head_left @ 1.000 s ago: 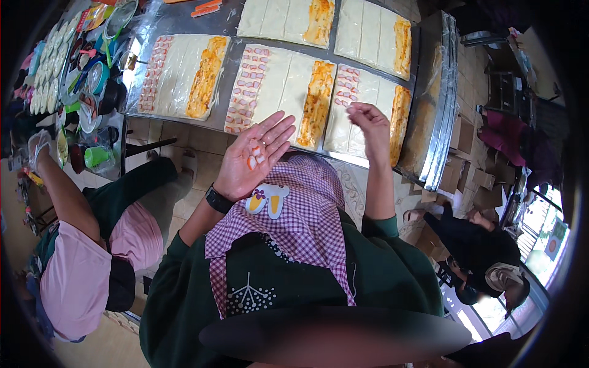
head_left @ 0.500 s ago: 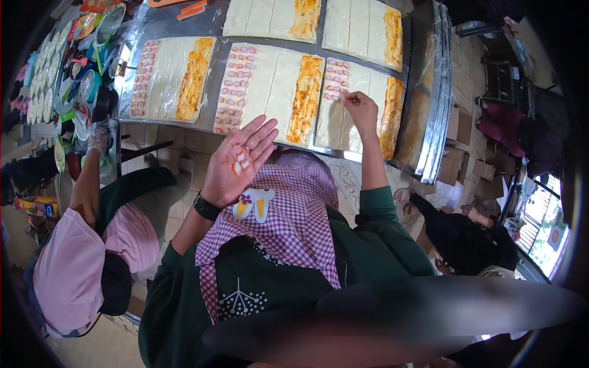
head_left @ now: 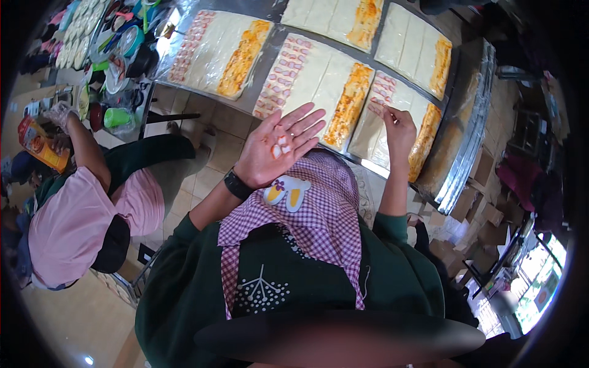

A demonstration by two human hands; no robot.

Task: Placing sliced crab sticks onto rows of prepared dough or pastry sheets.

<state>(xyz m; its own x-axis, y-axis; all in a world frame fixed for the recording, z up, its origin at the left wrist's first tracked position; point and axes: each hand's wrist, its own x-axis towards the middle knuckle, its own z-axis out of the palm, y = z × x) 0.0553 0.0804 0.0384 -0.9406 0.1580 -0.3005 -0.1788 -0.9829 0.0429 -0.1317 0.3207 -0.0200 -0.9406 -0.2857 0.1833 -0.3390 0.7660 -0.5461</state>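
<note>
My left hand [head_left: 261,158] is palm up with its fingers stretched out, in front of the table edge. A few small red-and-white slices [head_left: 283,147], like crab stick, lie on its palm. My right hand [head_left: 401,130] is pinched over the near right dough sheet [head_left: 410,98]; whatever sits between its fingertips is hidden. Along that sheet's left side runs a partial band of slices [head_left: 383,87], and an orange shredded filling strip [head_left: 426,135] lies along its right. The middle dough sheet [head_left: 316,67] beside it has a longer slice band on its left and orange filling on its right.
Another sheet with slices and filling [head_left: 224,46] lies left; two sheets with filling only [head_left: 405,40] lie behind. Stacked metal trays [head_left: 469,132] stand right. At left, a person in pink [head_left: 73,227] is near bowls [head_left: 130,40] and an orange package [head_left: 43,144].
The view has swung, so the sheets sit further right and higher in the picture. My left palm stays up with slices; my right hand remains pinched over the same sheet. An orange package appears raised beside the co-worker.
</note>
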